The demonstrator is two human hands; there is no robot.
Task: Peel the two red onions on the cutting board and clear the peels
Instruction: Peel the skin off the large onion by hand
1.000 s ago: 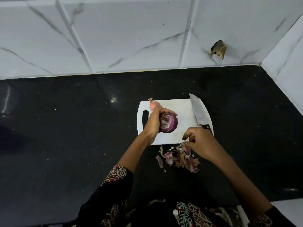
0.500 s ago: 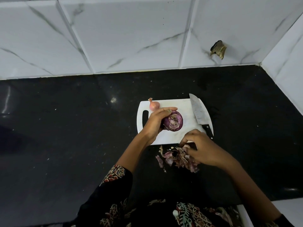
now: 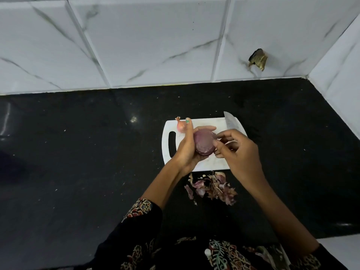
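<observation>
My left hand (image 3: 187,147) cups a large purple onion (image 3: 204,142) over the white cutting board (image 3: 214,164). My right hand (image 3: 239,152) is at the onion's right side, with thumb and forefinger touching its skin. A small pink onion (image 3: 181,126), still in its skin, lies at the board's far left corner, just behind my left hand. A heap of torn onion peels (image 3: 212,187) lies on the black counter in front of the board.
A knife lies along the board's right edge; only its blade tip (image 3: 230,122) shows above my right hand. The black counter (image 3: 78,162) runs to a white marble-tiled wall, with a side wall at the right. A dark broken patch (image 3: 258,59) marks the tiles.
My right hand left the peel heap and rose to the onion's right side. My left hand turned the onion so its smooth side faces up.
</observation>
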